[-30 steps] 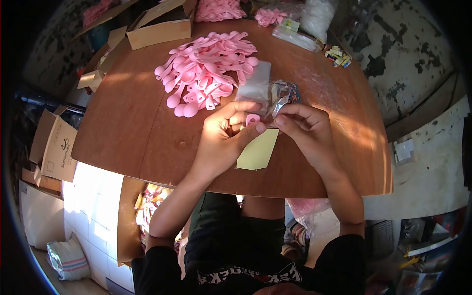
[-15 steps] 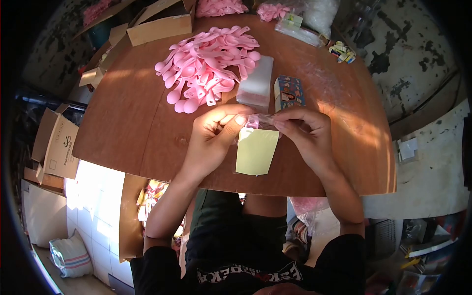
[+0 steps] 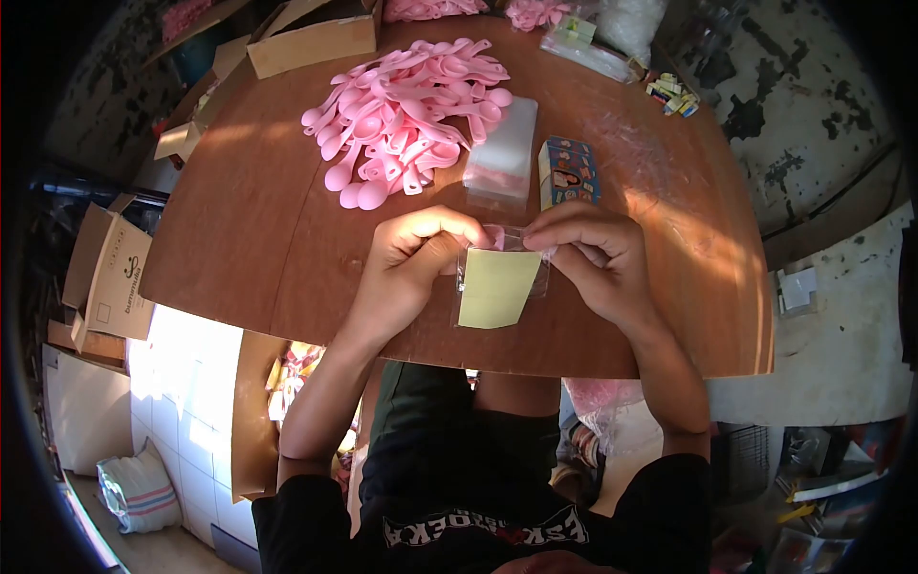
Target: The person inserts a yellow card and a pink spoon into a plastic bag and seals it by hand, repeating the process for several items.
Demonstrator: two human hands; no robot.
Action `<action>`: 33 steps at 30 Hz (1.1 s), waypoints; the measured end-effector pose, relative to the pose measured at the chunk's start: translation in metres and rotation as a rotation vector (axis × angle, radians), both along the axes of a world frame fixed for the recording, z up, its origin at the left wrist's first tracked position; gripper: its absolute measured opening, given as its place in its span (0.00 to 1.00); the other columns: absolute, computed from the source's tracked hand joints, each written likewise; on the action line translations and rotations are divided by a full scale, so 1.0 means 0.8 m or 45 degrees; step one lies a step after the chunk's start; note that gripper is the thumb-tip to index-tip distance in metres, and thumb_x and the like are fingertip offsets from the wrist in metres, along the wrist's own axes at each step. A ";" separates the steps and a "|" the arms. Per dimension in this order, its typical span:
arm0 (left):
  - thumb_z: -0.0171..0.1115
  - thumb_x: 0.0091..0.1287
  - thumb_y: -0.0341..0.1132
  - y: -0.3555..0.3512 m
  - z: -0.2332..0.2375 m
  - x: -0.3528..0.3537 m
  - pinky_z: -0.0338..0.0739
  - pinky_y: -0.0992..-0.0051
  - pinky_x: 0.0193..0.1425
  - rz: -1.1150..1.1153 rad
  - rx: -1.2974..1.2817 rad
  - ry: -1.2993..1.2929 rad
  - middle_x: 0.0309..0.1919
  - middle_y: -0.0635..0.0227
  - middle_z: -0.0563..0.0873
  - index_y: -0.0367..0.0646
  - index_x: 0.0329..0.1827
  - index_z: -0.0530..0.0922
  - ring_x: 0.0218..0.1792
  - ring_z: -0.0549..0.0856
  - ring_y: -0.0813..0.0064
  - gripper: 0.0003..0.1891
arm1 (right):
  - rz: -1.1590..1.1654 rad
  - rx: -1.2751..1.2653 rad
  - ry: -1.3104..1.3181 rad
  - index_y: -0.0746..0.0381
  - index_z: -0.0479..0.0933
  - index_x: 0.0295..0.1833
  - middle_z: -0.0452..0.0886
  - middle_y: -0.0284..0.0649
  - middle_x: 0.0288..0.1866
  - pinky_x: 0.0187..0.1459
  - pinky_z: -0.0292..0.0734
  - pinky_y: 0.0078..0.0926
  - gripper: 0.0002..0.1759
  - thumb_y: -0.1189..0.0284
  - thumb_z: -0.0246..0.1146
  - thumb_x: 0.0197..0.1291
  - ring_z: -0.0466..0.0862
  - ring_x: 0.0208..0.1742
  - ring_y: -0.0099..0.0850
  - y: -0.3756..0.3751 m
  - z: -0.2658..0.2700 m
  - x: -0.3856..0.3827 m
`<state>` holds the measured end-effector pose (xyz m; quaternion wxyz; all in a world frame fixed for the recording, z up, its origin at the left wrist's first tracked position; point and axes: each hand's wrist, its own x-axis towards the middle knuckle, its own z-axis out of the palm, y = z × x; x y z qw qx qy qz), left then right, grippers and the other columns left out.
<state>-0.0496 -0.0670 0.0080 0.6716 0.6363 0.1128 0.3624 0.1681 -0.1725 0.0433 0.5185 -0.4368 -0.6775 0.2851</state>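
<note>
Between my two hands hangs a clear plastic bag (image 3: 543, 279) with a pale yellow card (image 3: 497, 289) in it and a bit of pink showing at the top. My left hand (image 3: 421, 263) pinches the bag's upper left edge. At the upper right edge, the fingers of my right hand (image 3: 595, 256) are closed on the plastic. Just beyond the hands lie a stack of clear bags (image 3: 504, 148) and a small blue and yellow box (image 3: 571, 172). A heap of pink spoons (image 3: 406, 115) is on the brown table (image 3: 249, 220), left of the stack.
Open cardboard boxes (image 3: 316, 43) stand at the back left, and another box (image 3: 113, 277) is left of the table. Small packets (image 3: 673, 96) and a white plastic bundle (image 3: 628, 29) lie at the back right. Loose clear film is on the table's right side.
The bag now shows wider around the yellow card, whose lower end has risen slightly. Both hands still grip the top of the bag. The view has shifted a little.
</note>
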 end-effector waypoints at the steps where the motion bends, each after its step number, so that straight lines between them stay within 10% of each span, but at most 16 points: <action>1: 0.53 0.74 0.26 0.001 0.000 0.000 0.75 0.81 0.41 -0.042 -0.035 -0.019 0.39 0.70 0.86 0.35 0.46 0.82 0.38 0.81 0.86 0.09 | -0.013 0.009 -0.059 0.69 0.83 0.47 0.83 0.42 0.49 0.50 0.78 0.19 0.13 0.89 0.56 0.63 0.83 0.49 0.26 -0.001 0.002 0.000; 12: 0.71 0.59 0.16 -0.027 0.020 -0.018 0.79 0.81 0.41 0.008 0.127 0.043 0.41 0.66 0.86 0.35 0.50 0.76 0.42 0.84 0.84 0.18 | -0.001 0.148 -0.185 0.68 0.82 0.45 0.79 0.43 0.47 0.45 0.81 0.23 0.11 0.85 0.71 0.55 0.84 0.44 0.26 -0.010 0.002 -0.018; 15: 0.77 0.51 0.16 -0.045 0.025 -0.064 0.86 0.67 0.49 0.037 0.242 0.014 0.46 0.58 0.87 0.36 0.43 0.81 0.49 0.88 0.66 0.18 | 0.134 0.052 -0.111 0.66 0.83 0.45 0.80 0.43 0.46 0.44 0.81 0.24 0.12 0.82 0.72 0.55 0.85 0.42 0.27 -0.020 0.025 -0.031; 21: 0.75 0.54 0.23 -0.062 -0.049 -0.189 0.85 0.66 0.53 -0.242 0.265 0.851 0.56 0.53 0.85 0.38 0.52 0.82 0.54 0.87 0.60 0.20 | -0.305 0.312 -0.865 0.66 0.83 0.43 0.85 0.43 0.41 0.39 0.79 0.30 0.09 0.78 0.69 0.56 0.85 0.36 0.38 0.051 0.020 0.015; 25: 0.77 0.56 0.43 -0.093 -0.165 -0.267 0.75 0.57 0.67 0.009 0.678 2.182 0.65 0.49 0.76 0.39 0.67 0.72 0.62 0.79 0.45 0.37 | -0.380 0.168 -0.894 0.67 0.83 0.37 0.85 0.46 0.37 0.37 0.79 0.35 0.08 0.73 0.68 0.55 0.85 0.34 0.40 0.127 -0.008 0.053; 33: 0.68 0.66 0.30 -0.089 -0.053 -0.172 0.85 0.70 0.46 -0.678 0.257 0.926 0.49 0.57 0.87 0.38 0.62 0.76 0.44 0.89 0.65 0.22 | -0.303 -0.095 -1.298 0.63 0.83 0.29 0.85 0.46 0.30 0.40 0.79 0.44 0.05 0.73 0.65 0.48 0.86 0.35 0.45 0.179 -0.033 0.061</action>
